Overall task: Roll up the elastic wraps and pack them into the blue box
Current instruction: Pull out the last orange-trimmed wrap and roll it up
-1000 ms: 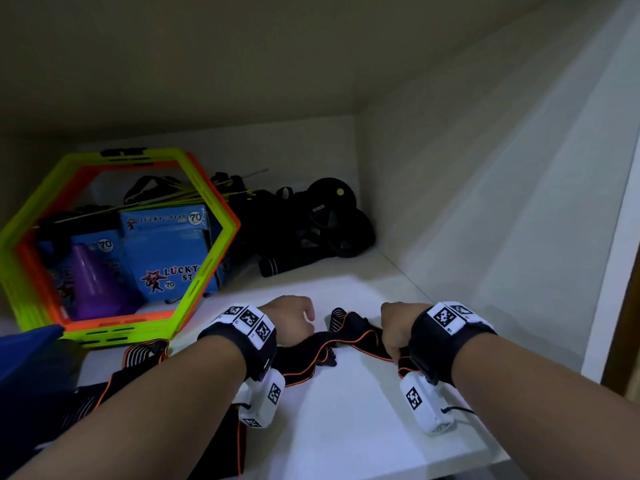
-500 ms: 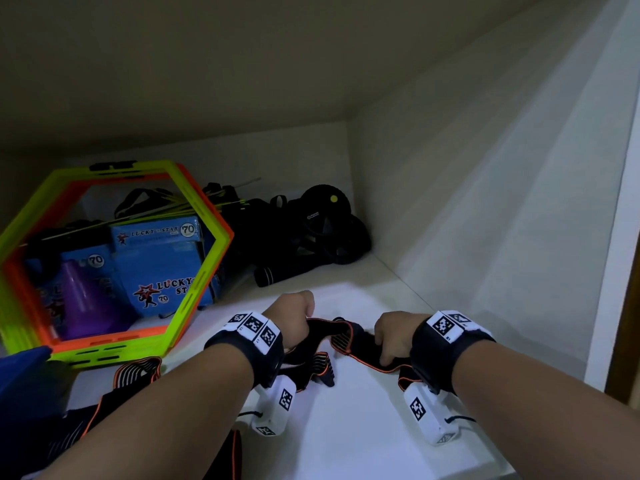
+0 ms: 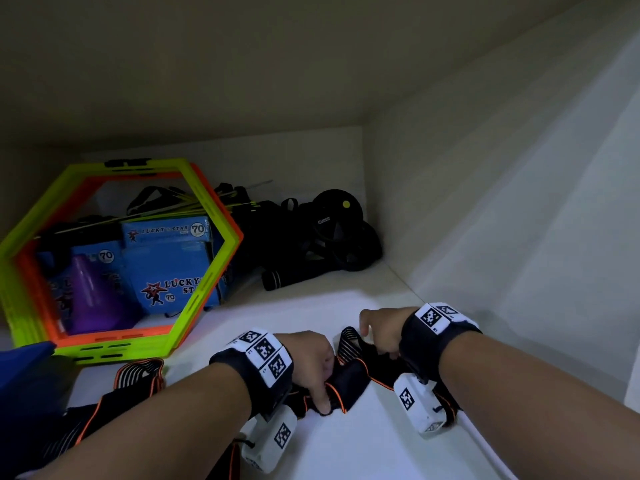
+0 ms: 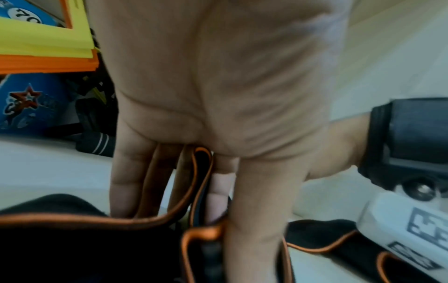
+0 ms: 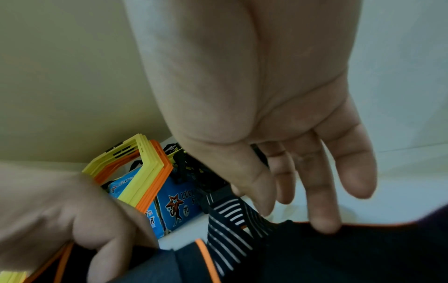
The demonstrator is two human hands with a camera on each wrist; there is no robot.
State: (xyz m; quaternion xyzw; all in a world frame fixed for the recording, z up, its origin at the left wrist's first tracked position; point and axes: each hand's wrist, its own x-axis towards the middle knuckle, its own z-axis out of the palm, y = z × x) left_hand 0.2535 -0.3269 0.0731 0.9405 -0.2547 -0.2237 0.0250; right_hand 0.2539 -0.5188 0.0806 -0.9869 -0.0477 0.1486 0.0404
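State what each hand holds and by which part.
Left hand grips the black elastic wrap by its orange-trimmed edge; right hand only touches it with straight fingers.

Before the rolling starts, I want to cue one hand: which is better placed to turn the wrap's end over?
Left hand: it already pinches the wrap at its folded end. The right hand only rests straight fingers on it.

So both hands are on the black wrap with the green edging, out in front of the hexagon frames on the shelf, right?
Not quite: the edging is orange, not green, as the left wrist view shows plainly. The rest holds. The left hand and right hand are both on the black wrap, in front of the hexagon frames on the shelf.
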